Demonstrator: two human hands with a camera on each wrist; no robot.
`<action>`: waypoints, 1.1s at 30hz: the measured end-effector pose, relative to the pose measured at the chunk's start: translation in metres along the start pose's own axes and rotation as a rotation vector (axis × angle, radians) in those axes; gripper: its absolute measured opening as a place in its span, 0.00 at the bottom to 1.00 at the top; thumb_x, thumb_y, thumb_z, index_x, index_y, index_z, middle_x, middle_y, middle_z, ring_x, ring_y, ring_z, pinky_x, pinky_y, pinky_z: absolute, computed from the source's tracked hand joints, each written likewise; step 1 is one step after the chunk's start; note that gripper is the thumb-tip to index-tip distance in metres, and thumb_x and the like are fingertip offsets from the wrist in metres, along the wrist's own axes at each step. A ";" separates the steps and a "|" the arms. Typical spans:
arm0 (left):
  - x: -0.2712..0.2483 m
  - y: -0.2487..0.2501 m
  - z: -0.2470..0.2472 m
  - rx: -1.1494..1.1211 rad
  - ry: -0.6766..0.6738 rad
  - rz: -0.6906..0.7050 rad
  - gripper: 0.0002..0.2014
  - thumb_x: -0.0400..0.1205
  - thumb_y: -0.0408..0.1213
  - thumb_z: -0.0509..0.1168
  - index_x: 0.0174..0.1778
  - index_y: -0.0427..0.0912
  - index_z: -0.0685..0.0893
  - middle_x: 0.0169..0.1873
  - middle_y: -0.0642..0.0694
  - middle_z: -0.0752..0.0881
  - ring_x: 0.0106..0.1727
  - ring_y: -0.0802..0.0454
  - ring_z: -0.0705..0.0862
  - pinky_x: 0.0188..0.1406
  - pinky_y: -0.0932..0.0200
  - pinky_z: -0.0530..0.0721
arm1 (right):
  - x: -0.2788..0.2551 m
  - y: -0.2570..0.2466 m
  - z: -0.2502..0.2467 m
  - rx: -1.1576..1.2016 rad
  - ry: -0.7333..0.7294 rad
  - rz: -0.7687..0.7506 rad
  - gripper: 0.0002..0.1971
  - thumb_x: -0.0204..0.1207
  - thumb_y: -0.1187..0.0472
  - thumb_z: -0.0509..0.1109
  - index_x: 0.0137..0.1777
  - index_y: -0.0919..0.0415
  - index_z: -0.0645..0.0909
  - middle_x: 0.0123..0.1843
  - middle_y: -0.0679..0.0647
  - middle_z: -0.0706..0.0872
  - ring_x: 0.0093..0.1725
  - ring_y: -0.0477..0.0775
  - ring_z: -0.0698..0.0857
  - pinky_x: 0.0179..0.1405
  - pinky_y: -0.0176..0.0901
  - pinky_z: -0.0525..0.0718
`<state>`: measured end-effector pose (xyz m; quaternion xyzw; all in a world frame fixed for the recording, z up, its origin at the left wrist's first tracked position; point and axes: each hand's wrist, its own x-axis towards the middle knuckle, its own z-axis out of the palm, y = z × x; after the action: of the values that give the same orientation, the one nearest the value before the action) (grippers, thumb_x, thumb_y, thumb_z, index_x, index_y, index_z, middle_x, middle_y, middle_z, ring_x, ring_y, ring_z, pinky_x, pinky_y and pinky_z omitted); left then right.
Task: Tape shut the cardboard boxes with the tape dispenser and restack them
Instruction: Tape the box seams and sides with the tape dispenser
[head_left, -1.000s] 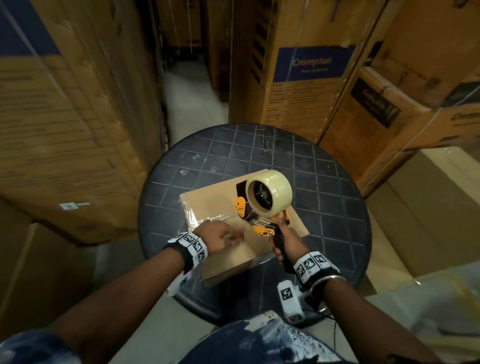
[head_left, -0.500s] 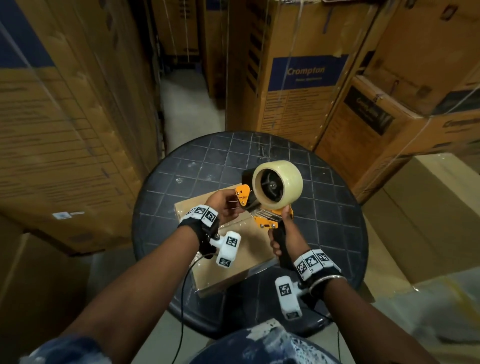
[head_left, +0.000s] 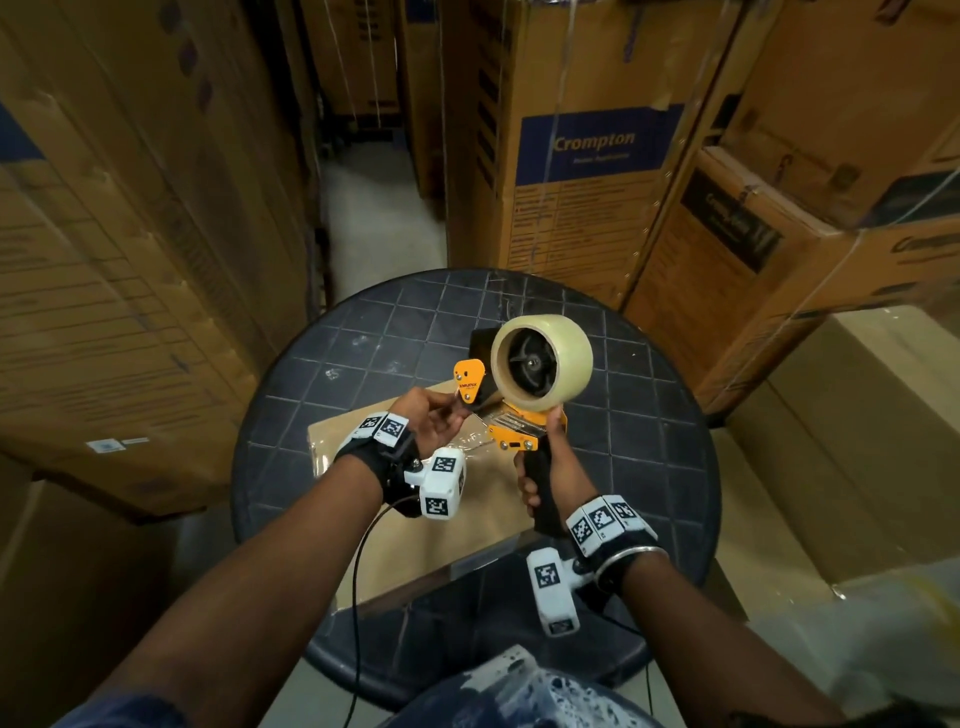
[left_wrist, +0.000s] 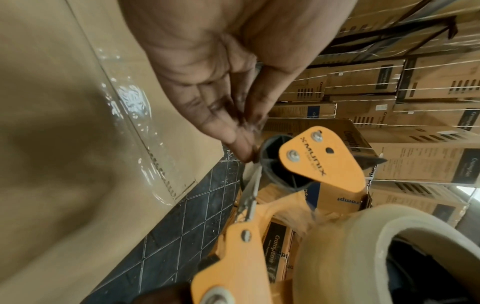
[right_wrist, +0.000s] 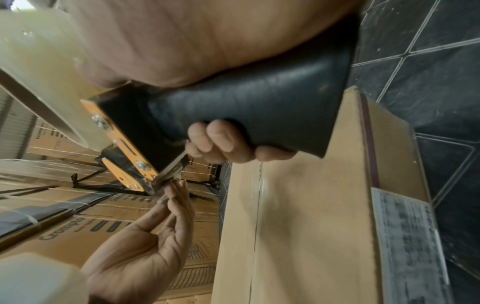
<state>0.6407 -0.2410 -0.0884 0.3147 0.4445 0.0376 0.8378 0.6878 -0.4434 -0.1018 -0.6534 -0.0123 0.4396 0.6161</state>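
Setting: we see a round dark table (head_left: 613, 395) with a grid pattern, hemmed in by tall stacks of brown cartons (head_left: 587, 156).

Box: one flat cardboard box (head_left: 441, 525) lies on the table, reaching from the middle toward the near edge. A strip of clear tape already shines across its far end.

Right hand: our right hand (head_left: 550, 467) is wrapped firmly round the black handle of the tape dispenser (head_left: 519, 395), holding it upright in the air above the box, roll on top.

Left hand: our left hand (head_left: 431, 415) reaches in from the left, thumb and fingertips (left_wrist: 241, 131) pinched together at the front of the dispenser, just by the small roller. They seem to be nipping the loose end of the tape, though the film is too clear to be sure.

Key relation: the box lies directly below both hands. Its long axis runs from the far left toward the near right of the table, and a centre seam runs along it. The dispenser's mouth points left, toward the left hand, and sits above the far end of the box.

Judgement: we are likely freeing the tape end before laying another strip; the dispenser must come down to meet the seam.
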 end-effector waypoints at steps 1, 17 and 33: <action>0.002 -0.001 0.002 -0.016 0.004 -0.004 0.10 0.84 0.26 0.59 0.57 0.31 0.83 0.42 0.39 0.90 0.33 0.49 0.90 0.33 0.61 0.87 | 0.001 -0.001 -0.003 0.004 -0.003 0.002 0.46 0.65 0.11 0.47 0.29 0.58 0.78 0.25 0.55 0.69 0.21 0.51 0.66 0.24 0.42 0.65; 0.039 0.002 0.065 0.607 0.061 0.045 0.05 0.84 0.22 0.62 0.47 0.31 0.83 0.25 0.43 0.88 0.38 0.48 0.87 0.36 0.64 0.84 | 0.025 0.002 -0.051 0.084 0.042 -0.016 0.48 0.57 0.06 0.54 0.32 0.55 0.81 0.32 0.57 0.74 0.24 0.51 0.67 0.22 0.42 0.64; 0.115 0.014 0.113 1.499 0.179 0.313 0.10 0.77 0.28 0.67 0.49 0.35 0.92 0.45 0.35 0.90 0.51 0.38 0.89 0.49 0.51 0.86 | 0.051 -0.027 -0.077 -0.119 0.119 0.121 0.46 0.56 0.08 0.50 0.27 0.56 0.76 0.23 0.52 0.73 0.21 0.52 0.72 0.29 0.42 0.74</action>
<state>0.7998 -0.2458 -0.1176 0.8531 0.3676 -0.1299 0.3466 0.7789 -0.4693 -0.1194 -0.7132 0.0377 0.4352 0.5482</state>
